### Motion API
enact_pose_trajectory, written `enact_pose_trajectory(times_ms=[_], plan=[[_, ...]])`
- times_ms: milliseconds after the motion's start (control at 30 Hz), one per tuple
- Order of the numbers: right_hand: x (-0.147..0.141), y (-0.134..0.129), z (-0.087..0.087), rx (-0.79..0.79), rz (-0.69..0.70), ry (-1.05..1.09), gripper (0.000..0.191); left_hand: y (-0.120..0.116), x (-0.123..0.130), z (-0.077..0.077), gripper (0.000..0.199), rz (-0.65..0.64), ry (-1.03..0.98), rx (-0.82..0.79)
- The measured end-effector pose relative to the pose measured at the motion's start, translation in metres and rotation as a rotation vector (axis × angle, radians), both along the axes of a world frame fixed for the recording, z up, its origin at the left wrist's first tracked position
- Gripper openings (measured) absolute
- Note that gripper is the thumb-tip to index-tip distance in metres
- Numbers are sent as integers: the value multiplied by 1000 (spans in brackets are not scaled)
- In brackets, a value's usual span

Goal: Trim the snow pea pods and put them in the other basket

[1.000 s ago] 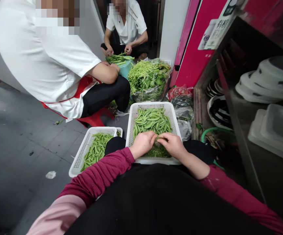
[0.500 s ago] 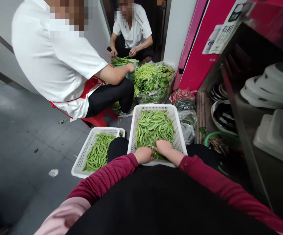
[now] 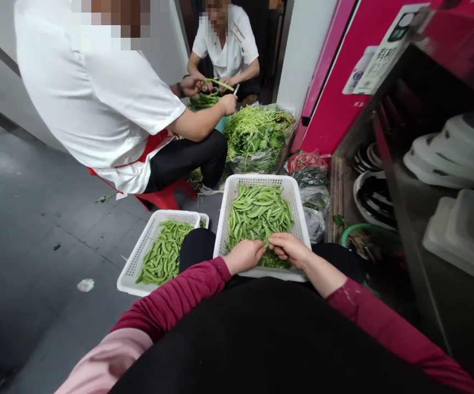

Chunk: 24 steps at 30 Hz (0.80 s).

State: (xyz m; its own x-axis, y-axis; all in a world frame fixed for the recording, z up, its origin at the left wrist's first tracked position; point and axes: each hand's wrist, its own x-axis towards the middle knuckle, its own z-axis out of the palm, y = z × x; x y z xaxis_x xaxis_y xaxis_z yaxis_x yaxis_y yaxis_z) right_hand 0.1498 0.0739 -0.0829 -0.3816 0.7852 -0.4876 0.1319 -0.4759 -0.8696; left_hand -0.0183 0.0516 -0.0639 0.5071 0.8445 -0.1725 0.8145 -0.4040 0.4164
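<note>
A white perforated basket [image 3: 302,219] rests at my lap, heaped with green pea pods [image 3: 257,205]. Over its near end, my left hand [image 3: 245,255] is closed, its fingertips meeting a single pea pod [image 3: 267,236]. My right hand [image 3: 289,249] pinches that same pod from the other side. Small green scraps [image 3: 273,260] lie in the basket beneath my hands. To the left, a second white basket [image 3: 128,276] on the floor holds more pea pods [image 3: 163,254].
A co-worker [image 3: 93,104] on a red stool [image 3: 167,198] holds a green stalk and a blade. Another person [image 3: 226,46] crouches behind. A bag of leafy greens [image 3: 257,134] stands ahead. On the right are a metal shelf [image 3: 409,219] with dishes and a green tub [image 3: 349,232].
My right hand has lifted slightly and shifted right, and a pod now shows between my hands. The seated co-worker's hands have risen with a stalk.
</note>
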Motion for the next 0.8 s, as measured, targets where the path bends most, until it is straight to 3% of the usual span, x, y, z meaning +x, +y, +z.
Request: enact_pose_trajectory(times_ms=[167,333,467,533,633,733,800], plan=[[-5,-5,8,-91,-84,170,26,-6,0,11,27,-122,39,75],[-3,-10,15,-117,101,128,25,-8,-4,16,18,-173,86,98],[9,-17,24,-174,188,177,21,13,-23,16,23,146,85,136],[16,-20,27,-201,177,239,21,23,-32,19,27,230,96,137],[24,-22,29,-232,184,286,21,22,-34,26,27,100,104,165],[26,-21,28,-231,209,275,21,8,-22,36,40,-63,109,255],[26,-21,27,-194,260,211,21,1,-13,40,32,-172,146,262]])
